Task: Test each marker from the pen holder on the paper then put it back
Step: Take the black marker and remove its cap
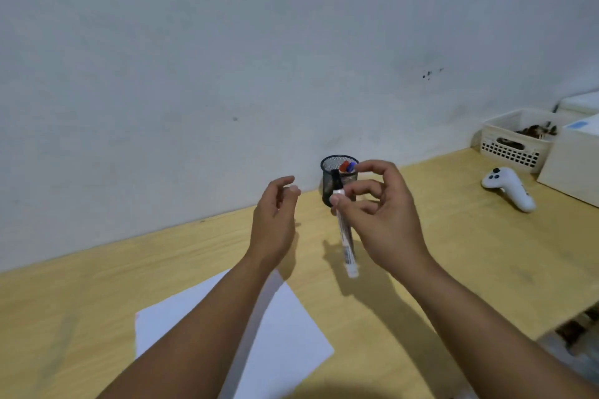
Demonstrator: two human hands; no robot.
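Observation:
A black mesh pen holder (327, 168) stands near the wall on the wooden table, with a red and a blue marker (347, 166) inside. My right hand (382, 214) pinches a white marker with a black cap (346, 243) near its capped upper end, held upright above the table in front of the holder. My left hand (275, 220) hovers to the left of it, fingers loosely apart, holding nothing. A white sheet of paper (282, 340) lies near the front edge, partly under my left forearm.
A white game controller (509, 186) lies on the table at the right. Behind it stand a white slotted basket (512, 149) with dark items and a white box (573, 162). The wall runs close behind the holder.

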